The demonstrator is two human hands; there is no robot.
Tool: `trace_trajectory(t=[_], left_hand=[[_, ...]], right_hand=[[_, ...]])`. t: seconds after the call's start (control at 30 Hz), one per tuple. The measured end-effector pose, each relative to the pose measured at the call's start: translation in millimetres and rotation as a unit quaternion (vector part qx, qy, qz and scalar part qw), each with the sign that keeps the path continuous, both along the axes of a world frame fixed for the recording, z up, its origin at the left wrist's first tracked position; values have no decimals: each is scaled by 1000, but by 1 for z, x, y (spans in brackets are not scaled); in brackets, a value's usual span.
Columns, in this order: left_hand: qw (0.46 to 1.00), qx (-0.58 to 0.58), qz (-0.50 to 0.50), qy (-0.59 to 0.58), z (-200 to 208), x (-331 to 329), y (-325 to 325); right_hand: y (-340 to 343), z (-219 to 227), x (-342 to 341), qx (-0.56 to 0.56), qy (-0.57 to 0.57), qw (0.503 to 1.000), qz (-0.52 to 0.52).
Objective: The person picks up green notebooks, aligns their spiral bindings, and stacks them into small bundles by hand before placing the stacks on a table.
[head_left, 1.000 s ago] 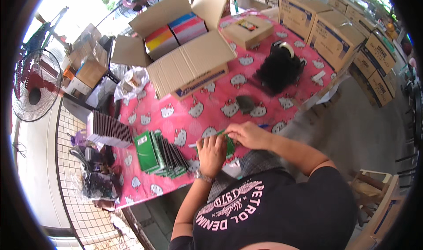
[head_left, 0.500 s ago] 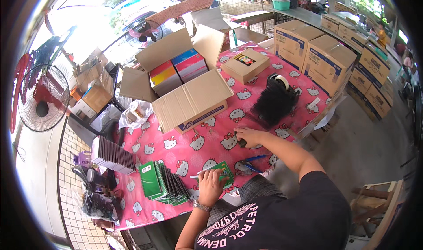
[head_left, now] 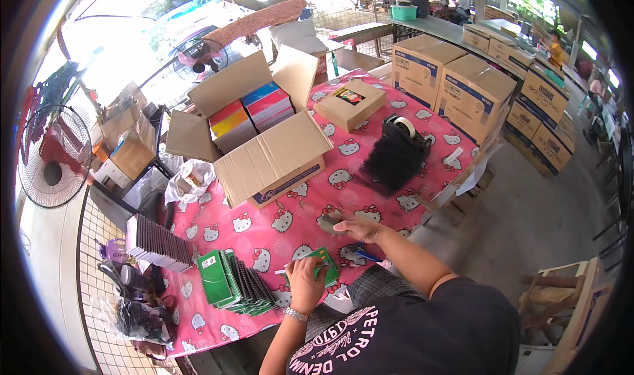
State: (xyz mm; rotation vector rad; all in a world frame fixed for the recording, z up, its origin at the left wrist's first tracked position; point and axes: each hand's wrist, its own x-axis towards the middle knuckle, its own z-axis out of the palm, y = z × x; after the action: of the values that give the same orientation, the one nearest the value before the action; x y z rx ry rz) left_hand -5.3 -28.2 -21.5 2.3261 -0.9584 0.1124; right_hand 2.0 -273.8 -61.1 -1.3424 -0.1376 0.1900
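Just above my lap, a green spiral notebook (head_left: pixel 329 263) lies at the near table edge. My left hand (head_left: pixel 306 279) is on its left part, fingers curled over it. A thin white stick-like piece (head_left: pixel 281 271) pokes out from under those fingers; its kind is unclear. Farther out, my right hand (head_left: pixel 360 228) is closed around a small dark grey-green block (head_left: pixel 328 222), smeared by motion. Beside my right wrist lies a blue-handled tool (head_left: pixel 366 254), partly hidden by the forearm. Left of my left hand, a leaning row of green spiral notebooks (head_left: pixel 231 282) fans out.
An open carton (head_left: pixel 274 167) of colourful books stands behind. Dark-covered notebooks (head_left: pixel 157 243) are stacked at left. A black bristly bundle (head_left: pixel 389 164), a tape dispenser (head_left: pixel 404 125) and a flat brown box (head_left: pixel 350 104) sit farther back. Large cartons (head_left: pixel 472 91) stand at right.
My right hand has moved left and turned, bringing the dark block into fuller view above the notebook. My left hand stays on the notebook. The whole view has shifted slightly.
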Motion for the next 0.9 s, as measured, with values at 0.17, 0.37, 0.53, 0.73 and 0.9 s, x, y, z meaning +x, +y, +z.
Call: trace_trajectory(t=[0.17, 0.37, 0.53, 0.73, 0.9], left_hand=[[990, 65, 76, -104, -6, -10, 1], [985, 65, 103, -124, -21, -6, 12], [978, 53, 77, -187, -19, 6, 12], [989, 86, 55, -110, -25, 7, 22], [992, 78, 38, -94, -16, 12, 12]], right_hand=[[10, -5, -8, 64, 35, 991, 109], [28, 42, 6, -140, -62, 961, 228], [21, 31, 8, -42, 1, 970, 240], [21, 37, 2, 4, 28, 960, 278], [14, 41, 16, -207, -72, 944, 247]])
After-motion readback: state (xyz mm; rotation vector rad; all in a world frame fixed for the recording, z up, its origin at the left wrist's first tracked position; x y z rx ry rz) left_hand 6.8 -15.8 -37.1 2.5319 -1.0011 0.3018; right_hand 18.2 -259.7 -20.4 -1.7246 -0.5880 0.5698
